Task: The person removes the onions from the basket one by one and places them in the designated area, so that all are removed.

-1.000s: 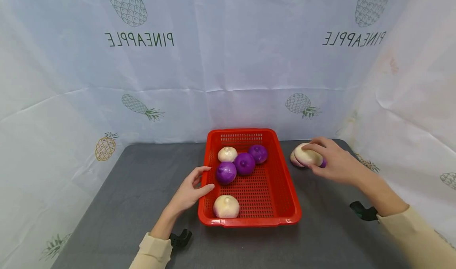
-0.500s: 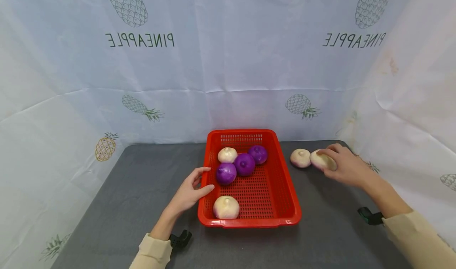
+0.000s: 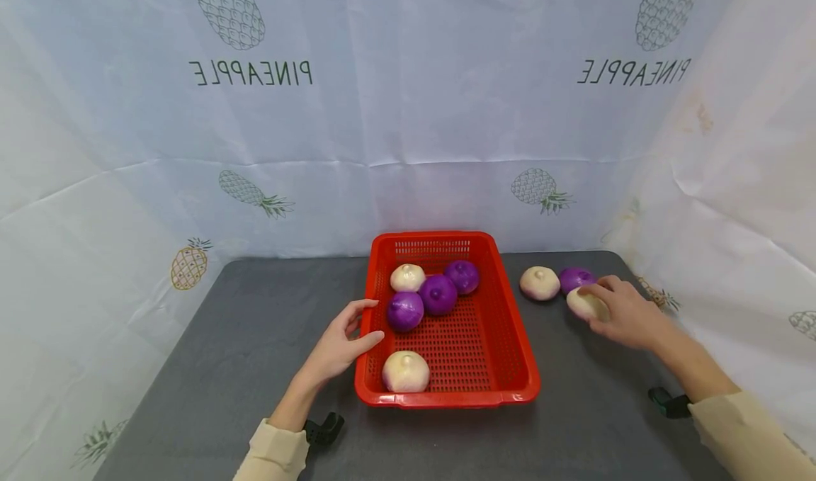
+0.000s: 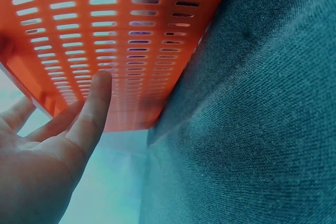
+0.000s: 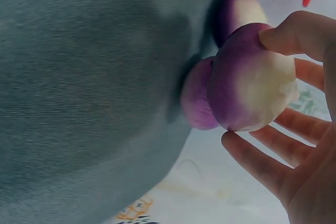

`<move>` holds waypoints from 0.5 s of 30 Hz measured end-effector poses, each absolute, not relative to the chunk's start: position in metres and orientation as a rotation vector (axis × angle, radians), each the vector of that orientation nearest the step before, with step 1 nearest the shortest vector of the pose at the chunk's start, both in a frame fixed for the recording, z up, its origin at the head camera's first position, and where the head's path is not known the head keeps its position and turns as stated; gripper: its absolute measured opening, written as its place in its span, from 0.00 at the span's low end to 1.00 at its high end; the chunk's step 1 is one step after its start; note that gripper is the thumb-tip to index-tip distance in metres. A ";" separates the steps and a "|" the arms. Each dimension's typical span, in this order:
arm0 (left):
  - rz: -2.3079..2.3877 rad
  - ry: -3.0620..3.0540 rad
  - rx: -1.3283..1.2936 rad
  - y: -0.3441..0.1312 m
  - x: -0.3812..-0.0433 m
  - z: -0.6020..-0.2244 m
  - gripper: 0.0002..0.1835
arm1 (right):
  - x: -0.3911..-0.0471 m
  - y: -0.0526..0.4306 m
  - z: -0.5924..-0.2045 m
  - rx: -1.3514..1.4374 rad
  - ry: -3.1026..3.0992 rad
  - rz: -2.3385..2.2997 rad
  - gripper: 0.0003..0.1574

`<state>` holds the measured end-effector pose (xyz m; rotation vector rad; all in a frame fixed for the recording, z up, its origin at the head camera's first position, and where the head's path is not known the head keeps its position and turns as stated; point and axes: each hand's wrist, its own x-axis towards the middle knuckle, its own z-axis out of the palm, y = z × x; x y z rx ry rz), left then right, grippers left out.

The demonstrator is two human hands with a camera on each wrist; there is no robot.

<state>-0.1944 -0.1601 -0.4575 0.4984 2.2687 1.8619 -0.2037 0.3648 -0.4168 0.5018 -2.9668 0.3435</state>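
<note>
My right hand [image 3: 623, 316] holds a white-and-purple turnip [image 5: 255, 80] between thumb and fingers, at the right of the table. A purple round vegetable [image 3: 576, 278] lies just behind it, and a second turnip [image 3: 539, 283] sits beside that one. My left hand [image 3: 338, 339] rests at the left rim of a red plastic basket [image 3: 525, 368], thumb and forefinger reaching over the edge. In the left wrist view its fingers are fairly straight, one fingertip against the slotted outer wall. Inside the basket are a turnip [image 3: 406, 372] near the front, a white one [image 3: 407, 278] at the back and several purple vegetables [image 3: 438, 295].
A dark grey cloth [image 3: 274, 325] covers the table. White sheets [image 3: 433, 112] printed with pineapples hang behind it and at both sides. A black strap device [image 3: 669, 403] sits on the right wrist, another [image 3: 324, 429] on the left.
My right hand has carried the turnip right and toward the front, away from the other turnip. The purple vegetable behind it now shows more fully. The left hand and basket have stayed put.
</note>
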 end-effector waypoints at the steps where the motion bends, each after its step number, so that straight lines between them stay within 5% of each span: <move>1: 1.859 2.271 0.498 -0.160 -0.194 -0.458 0.33 | -0.204 0.366 -0.420 0.486 -2.979 0.338 0.31; 15: 1.853 2.274 0.494 -0.160 -0.195 -0.458 0.33 | -0.201 0.376 -0.438 0.436 -3.002 0.318 0.33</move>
